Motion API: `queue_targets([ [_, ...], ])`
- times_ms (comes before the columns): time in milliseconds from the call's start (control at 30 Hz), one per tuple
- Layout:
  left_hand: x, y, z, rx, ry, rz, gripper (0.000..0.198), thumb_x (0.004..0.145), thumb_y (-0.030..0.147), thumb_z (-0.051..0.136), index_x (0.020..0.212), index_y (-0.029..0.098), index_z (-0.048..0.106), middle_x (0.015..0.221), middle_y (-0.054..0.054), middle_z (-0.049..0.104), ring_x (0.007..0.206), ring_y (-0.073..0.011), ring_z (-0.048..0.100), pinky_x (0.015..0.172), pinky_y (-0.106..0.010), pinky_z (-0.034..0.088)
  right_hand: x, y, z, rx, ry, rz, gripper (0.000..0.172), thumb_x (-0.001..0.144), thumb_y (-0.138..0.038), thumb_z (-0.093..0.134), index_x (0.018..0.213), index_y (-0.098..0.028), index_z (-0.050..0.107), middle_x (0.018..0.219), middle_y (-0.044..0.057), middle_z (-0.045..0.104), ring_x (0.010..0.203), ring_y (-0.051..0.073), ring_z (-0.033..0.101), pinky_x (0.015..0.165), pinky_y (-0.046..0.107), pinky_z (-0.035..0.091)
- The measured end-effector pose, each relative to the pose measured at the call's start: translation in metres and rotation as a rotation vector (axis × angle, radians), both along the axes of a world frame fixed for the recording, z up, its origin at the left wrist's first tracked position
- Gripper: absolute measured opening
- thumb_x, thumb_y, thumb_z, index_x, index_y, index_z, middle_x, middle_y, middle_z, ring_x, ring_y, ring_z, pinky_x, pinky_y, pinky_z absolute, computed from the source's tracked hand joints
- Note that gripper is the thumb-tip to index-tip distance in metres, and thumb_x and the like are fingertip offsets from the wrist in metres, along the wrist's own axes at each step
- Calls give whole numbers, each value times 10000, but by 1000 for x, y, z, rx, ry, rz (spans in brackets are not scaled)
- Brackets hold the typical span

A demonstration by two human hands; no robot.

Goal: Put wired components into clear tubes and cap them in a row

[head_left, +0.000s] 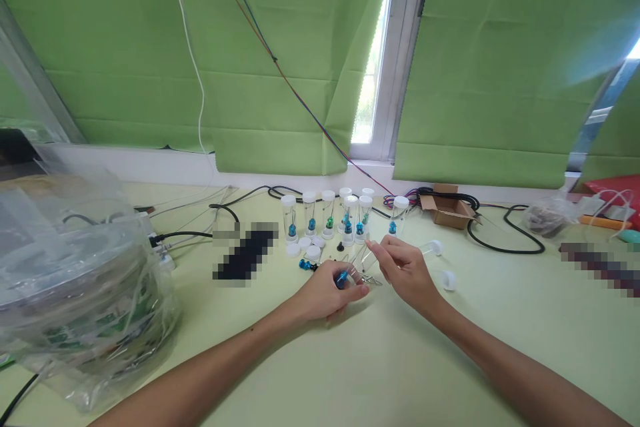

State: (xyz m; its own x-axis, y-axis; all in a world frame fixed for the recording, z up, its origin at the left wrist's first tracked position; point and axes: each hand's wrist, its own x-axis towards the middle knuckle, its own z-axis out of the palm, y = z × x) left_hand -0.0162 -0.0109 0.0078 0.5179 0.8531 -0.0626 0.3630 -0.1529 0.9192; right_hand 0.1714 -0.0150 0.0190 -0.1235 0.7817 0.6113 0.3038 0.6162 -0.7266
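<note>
My left hand (327,290) is closed around a small clear tube with a blue bead (343,277) in it, resting on the pale green table (380,360). My right hand (407,270) is just to its right, fingers pinched on a thin wire or pin (367,245) that I can barely make out. Behind the hands stands a row of several capped clear tubes (327,215) holding blue and green beads. Loose white caps (306,248) and a few blue beads (304,264) lie in front of the row.
A stack in crinkled clear plastic (75,293) fills the left. Black cables (500,233) loop along the back beside a small open cardboard box (447,208). Two more white caps (449,279) lie right of my right hand. Green blinds hang behind.
</note>
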Motion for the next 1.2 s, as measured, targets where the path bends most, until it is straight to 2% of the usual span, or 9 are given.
queue_targets([
  [267, 0, 0, 0, 12, 9, 4, 361, 804, 544, 608, 849, 186, 585, 422, 65, 474, 323, -88, 390, 327, -189, 304, 0, 0, 0, 6, -39, 43, 417, 955, -358, 506, 570, -200, 470, 636, -8, 380, 596, 143, 387, 568, 303, 317],
  [600, 1, -3, 3, 71, 29, 25, 330, 820, 516, 596, 828, 186, 588, 466, 69, 457, 362, -85, 429, 353, -183, 291, 4, 2, 2, 12, -73, 82, 419, 960, -339, 496, 571, -183, 474, 645, -19, 371, 605, 127, 389, 580, 282, 338],
  [833, 1, -1, 0, 40, 5, 26, 350, 812, 536, 593, 811, 187, 572, 427, 67, 453, 335, -94, 416, 339, -187, 299, 2, 1, 0, 42, -70, 68, 362, 952, -306, 514, 622, -178, 590, 652, -18, 389, 606, 125, 401, 579, 278, 369],
  [900, 1, 0, -1, 35, -2, 32, 353, 807, 539, 597, 811, 188, 573, 421, 69, 451, 327, -96, 416, 337, -190, 299, 2, 2, -2, 43, -74, 70, 307, 949, -308, 521, 710, -180, 665, 670, -14, 408, 612, 126, 414, 579, 275, 388],
  [1000, 1, 0, 0, 41, -9, 38, 357, 806, 546, 597, 811, 189, 581, 405, 72, 445, 315, -95, 406, 338, -192, 291, 1, 4, -7, 50, -80, 64, 236, 945, -318, 526, 1004, -197, 720, 719, -5, 439, 635, 130, 443, 556, 264, 406],
  [1100, 2, 0, 2, 72, -21, 59, 358, 806, 548, 602, 799, 191, 579, 402, 71, 459, 307, -89, 401, 351, -195, 297, -2, 4, -12, 92, -82, 29, 323, 939, -316, 529, 1226, -212, 636, 759, -4, 453, 649, 129, 470, 555, 256, 428],
  [1200, 3, 1, 5, 109, -73, 122, 358, 815, 549, 598, 804, 191, 578, 425, 69, 482, 312, -81, 396, 365, -199, 312, -6, 0, -14, 98, -43, -32, 366, 952, -309, 494, 1302, -213, 543, 820, 3, 509, 617, 111, 489, 553, 250, 441],
])
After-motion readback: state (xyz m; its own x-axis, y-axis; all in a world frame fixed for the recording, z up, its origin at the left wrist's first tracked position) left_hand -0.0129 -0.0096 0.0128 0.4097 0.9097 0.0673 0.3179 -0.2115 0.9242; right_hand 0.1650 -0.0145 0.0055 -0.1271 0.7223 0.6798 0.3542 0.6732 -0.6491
